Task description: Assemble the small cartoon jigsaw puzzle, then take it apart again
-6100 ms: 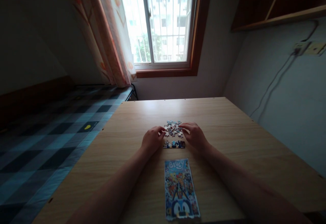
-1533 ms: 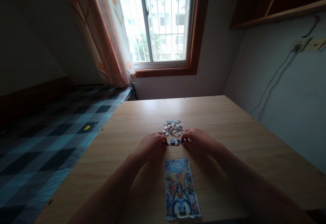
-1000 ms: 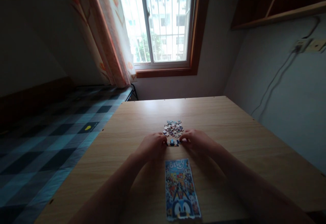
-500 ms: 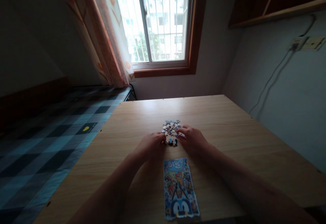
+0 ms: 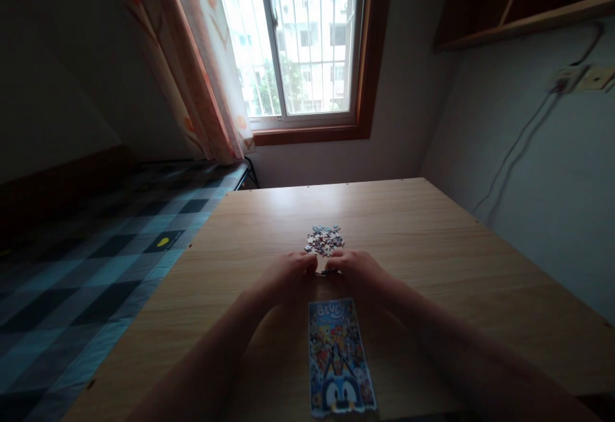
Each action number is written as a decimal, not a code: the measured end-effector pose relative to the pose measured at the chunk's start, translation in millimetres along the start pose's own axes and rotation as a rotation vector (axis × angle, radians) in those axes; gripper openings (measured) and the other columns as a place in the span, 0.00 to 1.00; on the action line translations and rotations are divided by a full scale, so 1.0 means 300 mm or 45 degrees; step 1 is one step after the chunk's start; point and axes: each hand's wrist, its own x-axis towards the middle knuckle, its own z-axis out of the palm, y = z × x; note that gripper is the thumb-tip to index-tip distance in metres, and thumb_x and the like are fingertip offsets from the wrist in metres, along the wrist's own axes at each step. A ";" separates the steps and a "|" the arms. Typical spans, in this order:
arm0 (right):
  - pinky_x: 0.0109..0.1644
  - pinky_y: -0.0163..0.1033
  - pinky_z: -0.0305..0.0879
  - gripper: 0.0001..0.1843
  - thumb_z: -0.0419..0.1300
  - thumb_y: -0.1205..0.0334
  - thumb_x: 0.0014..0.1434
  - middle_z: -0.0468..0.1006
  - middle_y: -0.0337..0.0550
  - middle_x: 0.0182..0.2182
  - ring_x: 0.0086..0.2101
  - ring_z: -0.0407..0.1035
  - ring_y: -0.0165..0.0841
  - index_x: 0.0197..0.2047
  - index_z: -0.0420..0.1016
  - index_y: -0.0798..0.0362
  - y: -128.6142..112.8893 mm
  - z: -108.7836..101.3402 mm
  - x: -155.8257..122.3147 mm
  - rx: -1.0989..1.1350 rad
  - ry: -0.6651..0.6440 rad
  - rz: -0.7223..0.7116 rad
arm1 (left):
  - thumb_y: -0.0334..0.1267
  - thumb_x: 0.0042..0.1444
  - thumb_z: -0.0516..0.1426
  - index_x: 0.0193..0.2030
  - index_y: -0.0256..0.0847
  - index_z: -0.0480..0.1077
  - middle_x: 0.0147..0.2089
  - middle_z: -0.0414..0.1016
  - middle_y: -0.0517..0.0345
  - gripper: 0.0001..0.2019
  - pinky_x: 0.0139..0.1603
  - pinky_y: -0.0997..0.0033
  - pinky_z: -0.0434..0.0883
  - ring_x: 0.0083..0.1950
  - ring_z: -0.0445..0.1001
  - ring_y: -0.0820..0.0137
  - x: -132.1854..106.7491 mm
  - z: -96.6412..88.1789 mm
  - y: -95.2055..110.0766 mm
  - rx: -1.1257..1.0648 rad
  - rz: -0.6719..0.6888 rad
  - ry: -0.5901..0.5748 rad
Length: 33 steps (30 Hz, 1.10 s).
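Observation:
My left hand (image 5: 293, 268) and my right hand (image 5: 353, 267) face each other over the middle of the table, fingers closed. Between their fingertips is a small joined strip of jigsaw puzzle pieces (image 5: 324, 273), tilted so that mostly its thin edge shows. The fingers cover both of its ends. Just beyond the hands lies a loose pile of jigsaw puzzle pieces (image 5: 325, 239), small and mixed in colour. Nearer to me a colourful picture sheet (image 5: 340, 358) with "Bluey" lettering and a blue cartoon dog lies flat between my forearms.
The wooden table (image 5: 408, 217) reaches toward the wall under the window (image 5: 312, 44). A bed with a checked cover (image 5: 120, 262) stands along its left side. On the right wall a cord (image 5: 512, 143) hangs from a socket, near a shelf (image 5: 528, 22).
My right hand has moved left and down from the pile's edge to the joined strip. The strip, flat before, is now tilted between both hands.

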 end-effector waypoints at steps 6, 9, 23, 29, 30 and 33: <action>0.35 0.32 0.55 0.09 0.59 0.59 0.66 0.79 0.40 0.38 0.33 0.71 0.28 0.39 0.81 0.48 0.008 -0.016 -0.002 0.020 0.067 0.028 | 0.26 0.53 0.52 0.32 0.41 0.70 0.32 0.74 0.60 0.08 0.32 0.74 0.60 0.31 0.68 0.71 0.008 0.043 -0.024 -0.143 -0.006 0.099; 0.36 0.32 0.55 0.10 0.58 0.58 0.67 0.79 0.40 0.38 0.35 0.72 0.29 0.40 0.81 0.47 0.009 -0.018 -0.003 0.050 0.125 0.037 | 0.30 0.55 0.53 0.33 0.41 0.69 0.31 0.73 0.61 0.04 0.32 0.74 0.61 0.31 0.68 0.72 0.014 0.058 -0.043 -0.274 -0.024 0.120; 0.37 0.32 0.57 0.08 0.59 0.60 0.66 0.80 0.39 0.37 0.35 0.73 0.29 0.41 0.81 0.47 0.027 -0.002 0.000 0.127 0.198 0.027 | 0.32 0.57 0.53 0.39 0.40 0.72 0.29 0.75 0.62 0.07 0.35 0.75 0.66 0.31 0.72 0.72 0.033 0.066 -0.038 -0.664 -0.068 0.172; 0.38 0.31 0.59 0.09 0.59 0.59 0.66 0.81 0.40 0.38 0.36 0.73 0.29 0.42 0.82 0.46 0.026 -0.002 -0.002 0.141 0.232 0.018 | 0.34 0.58 0.53 0.35 0.39 0.74 0.28 0.75 0.62 0.08 0.34 0.74 0.65 0.30 0.71 0.72 0.041 0.065 -0.042 -0.666 -0.126 0.212; 0.38 0.31 0.59 0.09 0.59 0.59 0.67 0.81 0.40 0.38 0.36 0.73 0.30 0.42 0.82 0.46 0.027 -0.003 -0.002 0.142 0.235 0.022 | 0.35 0.58 0.53 0.35 0.39 0.74 0.28 0.75 0.62 0.08 0.34 0.74 0.65 0.30 0.70 0.71 0.043 0.065 -0.044 -0.668 -0.137 0.222; 0.39 0.32 0.60 0.09 0.59 0.57 0.67 0.81 0.40 0.39 0.37 0.74 0.30 0.43 0.82 0.46 0.031 -0.005 -0.001 0.143 0.242 0.039 | 0.37 0.59 0.54 0.36 0.39 0.74 0.27 0.74 0.62 0.08 0.34 0.74 0.65 0.30 0.70 0.71 0.046 0.066 -0.046 -0.662 -0.173 0.258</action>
